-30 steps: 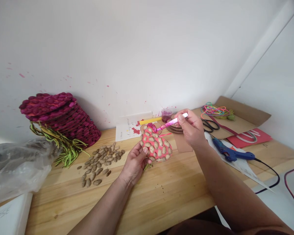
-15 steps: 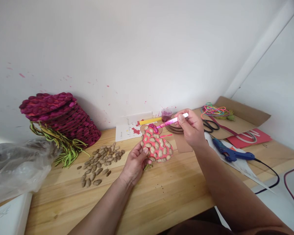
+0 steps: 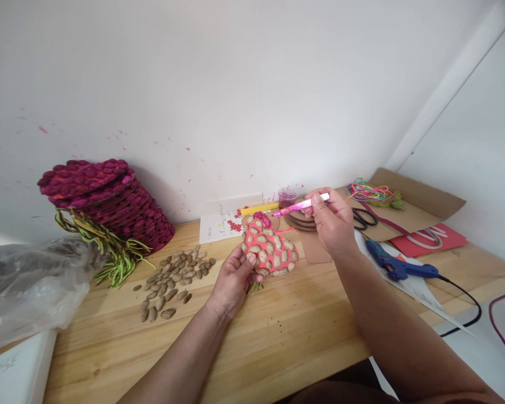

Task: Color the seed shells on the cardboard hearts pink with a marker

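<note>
My left hand (image 3: pixel 234 276) grips the lower left edge of a red heart-shaped piece (image 3: pixel 262 247) covered with peanuts, thumb on its front. A few peanuts at its top are wet with magenta paint (image 3: pixel 261 219); the others are bare tan. In my right hand (image 3: pixel 333 220) is a white-handled paintbrush (image 3: pixel 307 203), pinched between thumb and fingers. Its magenta-stained tip points left, just above and right of the piece, apart from it. Behind the brush stands a small clear cup (image 3: pixel 287 197) of dark magenta paint.
Loose peanuts (image 3: pixel 174 276) lie at left, before a magenta peanut-covered stack (image 3: pixel 109 202) with green strands. A plastic bag (image 3: pixel 37 286) sits far left. At right are black-handled scissors (image 3: pixel 366 219), a blue glue gun (image 3: pixel 399 265) with cord, and cardboard (image 3: pixel 421 196) with coloured strings.
The brush tip has lifted off the painted peanuts and moved right and slightly up with my right hand. My left hand holds the piece much as before.
</note>
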Tool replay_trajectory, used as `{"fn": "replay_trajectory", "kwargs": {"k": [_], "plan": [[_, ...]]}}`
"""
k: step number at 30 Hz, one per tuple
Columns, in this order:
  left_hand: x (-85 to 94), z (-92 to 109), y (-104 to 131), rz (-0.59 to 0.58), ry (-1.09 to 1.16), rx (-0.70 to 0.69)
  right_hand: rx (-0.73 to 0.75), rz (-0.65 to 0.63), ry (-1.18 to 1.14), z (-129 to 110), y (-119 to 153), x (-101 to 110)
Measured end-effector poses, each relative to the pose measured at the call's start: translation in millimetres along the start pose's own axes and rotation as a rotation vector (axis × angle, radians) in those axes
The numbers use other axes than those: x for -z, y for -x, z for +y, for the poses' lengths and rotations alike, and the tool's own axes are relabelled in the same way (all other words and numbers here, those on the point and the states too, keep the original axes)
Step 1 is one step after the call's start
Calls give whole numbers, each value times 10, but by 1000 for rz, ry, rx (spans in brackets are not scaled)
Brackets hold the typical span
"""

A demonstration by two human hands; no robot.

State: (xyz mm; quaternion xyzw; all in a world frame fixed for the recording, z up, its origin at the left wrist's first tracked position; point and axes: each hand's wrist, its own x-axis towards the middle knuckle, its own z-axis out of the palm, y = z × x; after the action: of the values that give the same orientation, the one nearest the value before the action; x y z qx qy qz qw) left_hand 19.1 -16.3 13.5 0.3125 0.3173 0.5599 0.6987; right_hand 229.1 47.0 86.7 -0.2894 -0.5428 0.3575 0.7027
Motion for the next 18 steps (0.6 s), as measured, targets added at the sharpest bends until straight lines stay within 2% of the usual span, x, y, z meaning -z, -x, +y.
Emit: {"fn": "replay_trajectory", "kwargs": {"k": [7, 13, 18], "plan": [[-8, -24, -20, 43, -21, 4, -24, 13, -14, 40, 5, 18], [26, -59, -15, -13, -93, -27, -15, -8, 82, 43, 36, -4], [26, -52, 2, -40, -107, -26, 11, -23, 71, 2, 42, -13]]}}
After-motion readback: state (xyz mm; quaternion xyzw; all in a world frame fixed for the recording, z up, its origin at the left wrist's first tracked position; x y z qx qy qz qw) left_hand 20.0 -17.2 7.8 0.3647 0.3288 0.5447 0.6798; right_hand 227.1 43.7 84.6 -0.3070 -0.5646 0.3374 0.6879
